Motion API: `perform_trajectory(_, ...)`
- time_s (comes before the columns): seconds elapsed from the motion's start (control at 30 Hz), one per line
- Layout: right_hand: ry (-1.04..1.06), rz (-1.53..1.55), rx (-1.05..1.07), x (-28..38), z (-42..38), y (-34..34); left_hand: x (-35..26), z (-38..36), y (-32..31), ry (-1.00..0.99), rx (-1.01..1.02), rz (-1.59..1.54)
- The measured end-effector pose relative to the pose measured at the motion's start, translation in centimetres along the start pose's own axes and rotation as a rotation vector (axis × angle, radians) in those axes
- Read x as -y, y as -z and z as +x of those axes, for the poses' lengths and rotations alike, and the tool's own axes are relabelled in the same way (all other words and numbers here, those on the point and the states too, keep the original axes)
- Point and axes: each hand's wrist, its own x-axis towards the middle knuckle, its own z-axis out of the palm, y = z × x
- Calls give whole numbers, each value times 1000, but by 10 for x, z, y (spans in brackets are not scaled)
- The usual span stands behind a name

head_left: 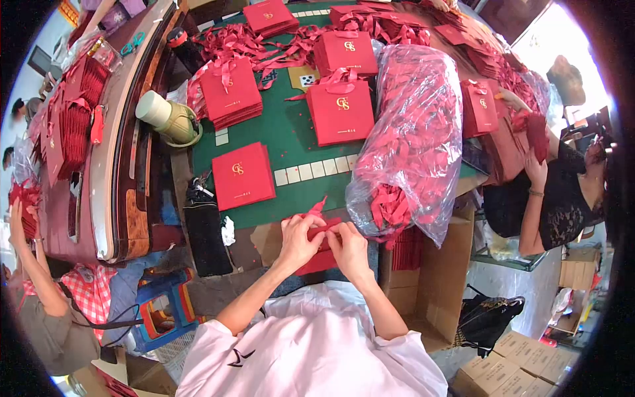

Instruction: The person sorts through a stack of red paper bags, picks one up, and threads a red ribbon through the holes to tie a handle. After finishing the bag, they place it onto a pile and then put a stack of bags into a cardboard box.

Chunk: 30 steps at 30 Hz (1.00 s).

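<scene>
At the table's near edge, close to my body, a red paper gift bag [316, 263] is between my hands. My left hand [299, 243] is closed on its upper edge, and a piece of red ribbon sticks up beyond the fingers. My right hand [348, 253] pinches the same edge from the other side; the exact fingertip contact is partly hidden. Just beyond lies a flat stack of red bags [243, 176] with gold lettering. To the right, a clear plastic sack [417, 132] bulges with red ribbons.
More bag stacks [340, 112] with ribbon handles stand on the green table [291, 142]. A cream flask [165, 119] and black pouch [206, 231] are at the left. An open cardboard box [433, 284] stands by my right side. Other people handle red bags on both sides.
</scene>
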Motion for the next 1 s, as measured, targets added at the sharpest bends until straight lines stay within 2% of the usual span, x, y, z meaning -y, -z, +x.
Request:
perform_trajectory(0.1, 4, 5, -59, -4, 2, -7, -8, 0, 5, -106, -54, 60)
perform_trajectory(0.3, 6, -5, -106, 6, 11, 20, -4, -1, 12, -5, 50, -45)
perform_trajectory(0.37, 105, 26, -60, 2, 16, 26, -7, -4, 11, -64, 25, -12)
perform_trajectory(0.43, 108, 7, -7, -5, 18, 25, -12, -8, 10, -121, -2, 22)
perform_trajectory(0.5, 137, -41, 165, -11, 20, 27, -15, -12, 10, -291, -47, 151)
perform_trajectory(0.53, 139, -39, 164, -16, 21, 28, -15, -14, 9, -347, -72, 191)
perform_trajectory(0.6, 146, -7, 359, -24, 25, 31, -14, -15, 12, -405, -65, 218)
perform_trajectory(0.63, 145, -6, 357, -26, 28, 30, -13, -16, 13, -464, -57, 243)
perform_trajectory(0.7, 71, 234, 393, -31, 34, 30, -15, -14, 17, -501, -69, 244)
perform_trajectory(0.73, 60, 254, 428, -37, 36, 27, -17, -12, 18, -537, -82, 244)
perform_trajectory(0.87, 36, 296, 392, -40, 39, 18, -20, -8, 20, -543, -75, 228)
perform_trajectory(0.93, -308, 684, 281, -38, 41, 11, -23, -8, 24, -471, 8, 142)
perform_trajectory(1.0, -209, 420, 67, -43, 48, 10, -26, -10, 21, -440, 4, 153)
